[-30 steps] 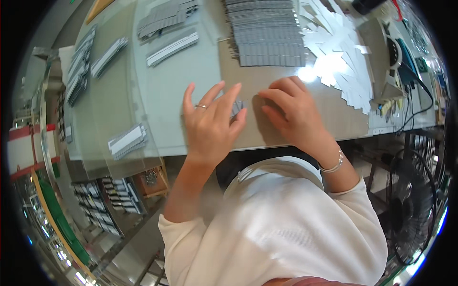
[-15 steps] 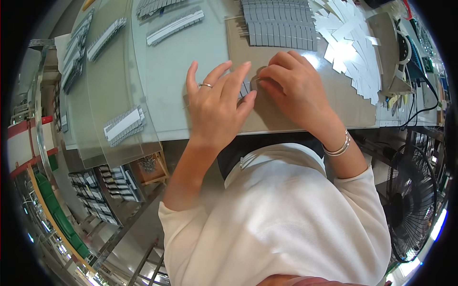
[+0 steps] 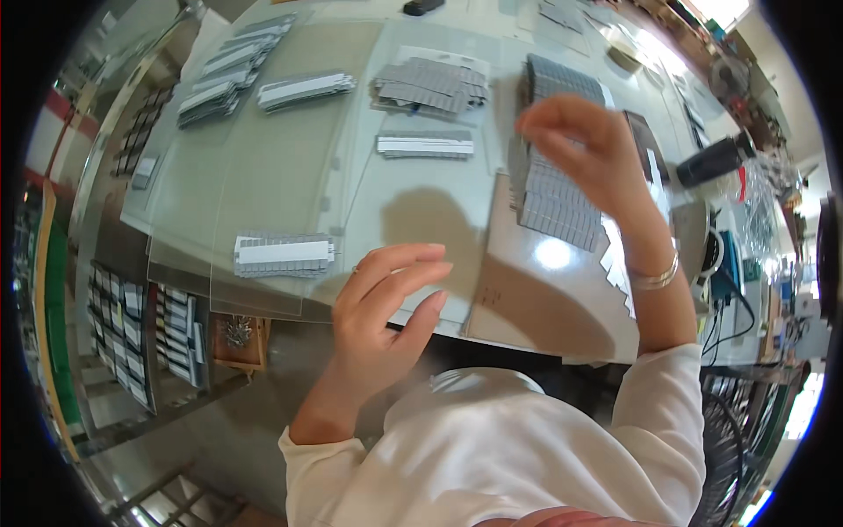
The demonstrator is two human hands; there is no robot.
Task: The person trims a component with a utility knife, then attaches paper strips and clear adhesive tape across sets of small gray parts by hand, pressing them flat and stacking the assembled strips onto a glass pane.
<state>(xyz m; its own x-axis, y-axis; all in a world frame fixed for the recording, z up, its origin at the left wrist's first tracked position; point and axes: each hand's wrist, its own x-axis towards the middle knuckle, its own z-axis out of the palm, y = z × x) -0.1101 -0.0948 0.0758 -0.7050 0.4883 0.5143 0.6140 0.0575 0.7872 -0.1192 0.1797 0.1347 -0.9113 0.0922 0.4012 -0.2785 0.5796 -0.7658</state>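
Note:
My left hand (image 3: pixel 382 312) hovers at the table's front edge, fingers stretched and apart, with nothing in it. Further forward on the right, my right hand (image 3: pixel 593 149) is over a block of grey segmented strips (image 3: pixel 558 206) laid side by side. Its thumb and fingertips come together in a pinch; whatever they hold, if anything, is too small to make out. The hand covers part of the strips. Beneath them lies a brown board (image 3: pixel 527 290). Ahead of my left hand is a small stack of grey strips with a white strip on top (image 3: pixel 426 144).
A bundle of strips (image 3: pixel 285 253) lies front left, with further piles (image 3: pixel 233 66) behind it. A heap of grey strips (image 3: pixel 430 85) sits mid-table. White strips (image 3: pixel 617 268) lie beside my right forearm. A dark bottle (image 3: pixel 716 158) and a fan (image 3: pixel 720 439) are at the right.
The view has shifted to show more of the table's far side. My right hand has moved forward to the grey strips. The small grey piece between my hands is no longer visible there.

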